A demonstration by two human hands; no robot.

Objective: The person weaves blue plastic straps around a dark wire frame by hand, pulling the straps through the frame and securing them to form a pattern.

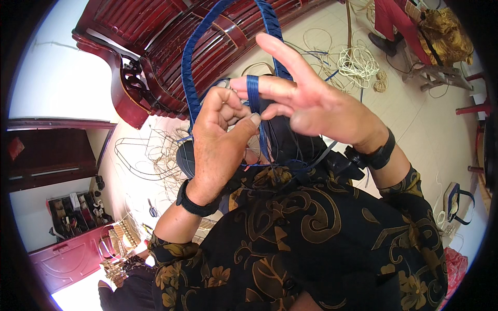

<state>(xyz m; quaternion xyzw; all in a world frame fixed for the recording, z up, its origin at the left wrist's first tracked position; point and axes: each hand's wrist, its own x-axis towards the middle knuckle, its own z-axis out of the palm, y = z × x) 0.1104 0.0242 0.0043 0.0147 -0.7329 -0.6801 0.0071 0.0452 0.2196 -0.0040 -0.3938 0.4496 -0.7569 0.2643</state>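
Note:
A bundle of flat blue strands (pixel 253 90) is wound round two outstretched fingers of my right hand (pixel 316 106), whose top finger sticks up apart. My left hand (pixel 212 140) has its fingers curled and its thumb pinching the lower part of that bundle beside the right fingertips. Behind both hands rises a tall arched frame (pixel 199 41) wrapped in dark blue strip, with a dark body and thin loose strands lower down, largely hidden by my hands and torso.
A red wooden bench (pixel 119 31) stands ahead. Wire frames (pixel 145 150), scissors (pixel 152 208) and pale cord (pixel 358 66) lie on the floor. A person in red trousers (pixel 394 26) is by a wooden stool (pixel 430 75) at right; a shoe rack (pixel 72 217) is at left.

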